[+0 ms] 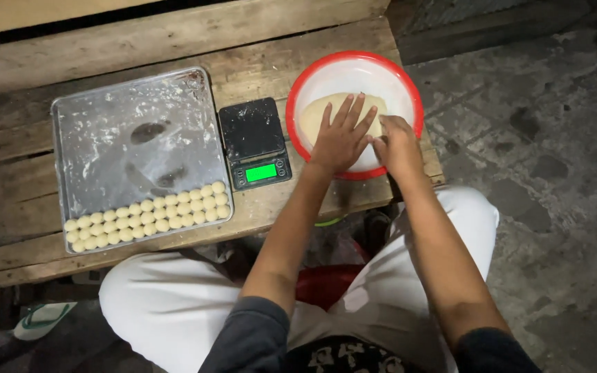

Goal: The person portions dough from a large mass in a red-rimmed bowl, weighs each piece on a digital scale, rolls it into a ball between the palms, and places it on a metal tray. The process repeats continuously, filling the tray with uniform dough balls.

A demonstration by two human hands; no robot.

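Rough plank table (139, 41), left hand (340, 138) flat on soft dough (319, 110), right hand (395, 141) pinching it

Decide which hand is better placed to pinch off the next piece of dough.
Probably the right hand: its fingers pinch the dough edge, while the left hand lies flat on top.

Low bench of rough, weathered wooden planks (139, 41) stood as the work surface. Right of it, grey concrete floor (540, 173), cracked and dark-stained. Below the bench's left end, a green-strapped sandal (43, 319) lay. Light dim, overhead.
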